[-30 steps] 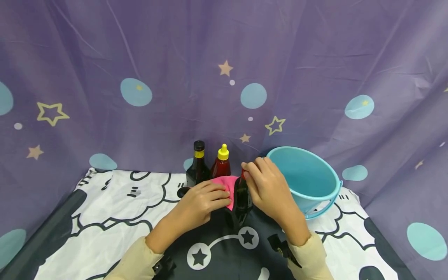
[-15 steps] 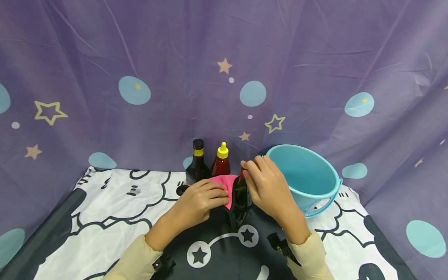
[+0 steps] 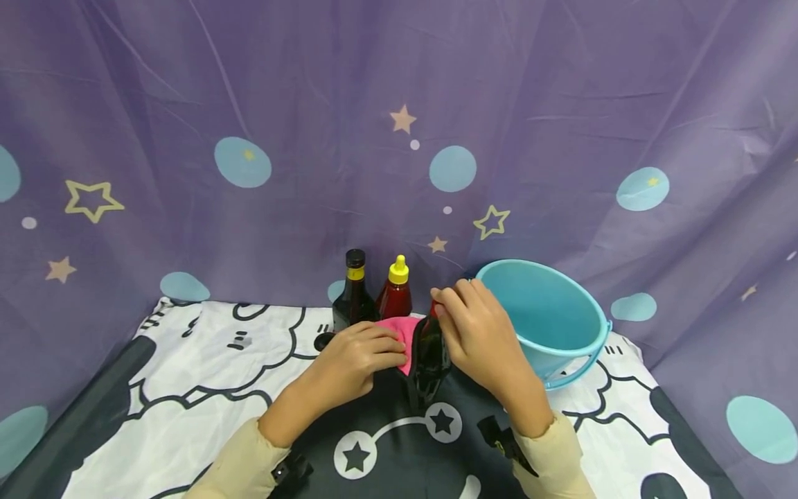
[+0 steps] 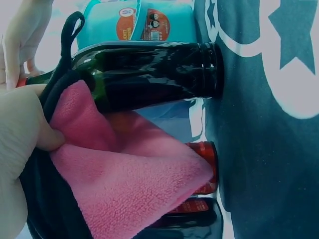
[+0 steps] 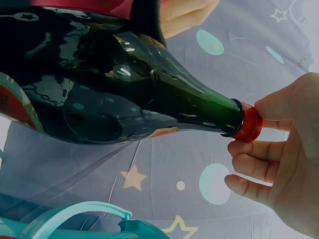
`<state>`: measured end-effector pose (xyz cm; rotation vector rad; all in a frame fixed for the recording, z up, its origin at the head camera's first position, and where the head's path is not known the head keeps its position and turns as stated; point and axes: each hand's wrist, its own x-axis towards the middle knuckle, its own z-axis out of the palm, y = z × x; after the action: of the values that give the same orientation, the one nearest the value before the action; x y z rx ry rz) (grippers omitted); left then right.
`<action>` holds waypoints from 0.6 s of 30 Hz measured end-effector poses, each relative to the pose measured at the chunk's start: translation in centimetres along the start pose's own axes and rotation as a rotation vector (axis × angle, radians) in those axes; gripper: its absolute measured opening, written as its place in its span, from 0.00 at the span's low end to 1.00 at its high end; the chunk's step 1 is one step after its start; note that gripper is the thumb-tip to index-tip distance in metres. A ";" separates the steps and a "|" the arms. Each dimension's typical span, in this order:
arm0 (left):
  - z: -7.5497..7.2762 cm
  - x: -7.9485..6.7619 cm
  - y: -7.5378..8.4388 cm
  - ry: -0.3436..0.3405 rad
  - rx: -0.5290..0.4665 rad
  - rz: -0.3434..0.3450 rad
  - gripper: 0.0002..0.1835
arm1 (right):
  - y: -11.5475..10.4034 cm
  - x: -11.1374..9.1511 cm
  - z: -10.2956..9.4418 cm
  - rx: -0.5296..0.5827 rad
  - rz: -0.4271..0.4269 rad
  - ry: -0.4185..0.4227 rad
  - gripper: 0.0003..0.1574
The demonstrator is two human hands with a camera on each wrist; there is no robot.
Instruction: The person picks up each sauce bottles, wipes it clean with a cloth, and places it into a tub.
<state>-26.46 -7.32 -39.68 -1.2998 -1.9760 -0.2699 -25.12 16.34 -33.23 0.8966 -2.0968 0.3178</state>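
Observation:
A dark green glass bottle (image 5: pixel 149 84) stands upright on the cloth. My right hand (image 3: pixel 479 334) pinches its red cap (image 5: pixel 250 122) between thumb and fingers. Beside it, my left hand (image 3: pixel 358 357) grips a pink cloth (image 4: pixel 134 169) with black edging and a black hanging loop (image 4: pixel 70 37). The pink cloth lies against the bottle's left side in the head view. Behind the left hand stand a dark bottle (image 3: pixel 352 301) with a black cap and a red squeeze bottle (image 3: pixel 394 298) with a yellow nozzle top.
A light blue bucket (image 3: pixel 536 315) with a handle stands right of the right hand. The table wears a black and white patterned cloth (image 3: pixel 212 360). A purple curtain (image 3: pixel 349 138) with stars and dots hangs right behind everything.
Both hands keep their holds on the red cap and the pink cloth. The bottle and the cloth show only very slight shifts.

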 end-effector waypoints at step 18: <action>1.1 -0.8 0.0 -0.179 -0.049 -0.083 0.20 | 0.0 -0.2 0.0 -0.010 -0.009 0.016 0.07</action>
<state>-26.81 -7.33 -41.01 -1.3138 -2.1894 -0.2508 -25.01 16.41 -33.36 0.8948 -2.0769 0.3082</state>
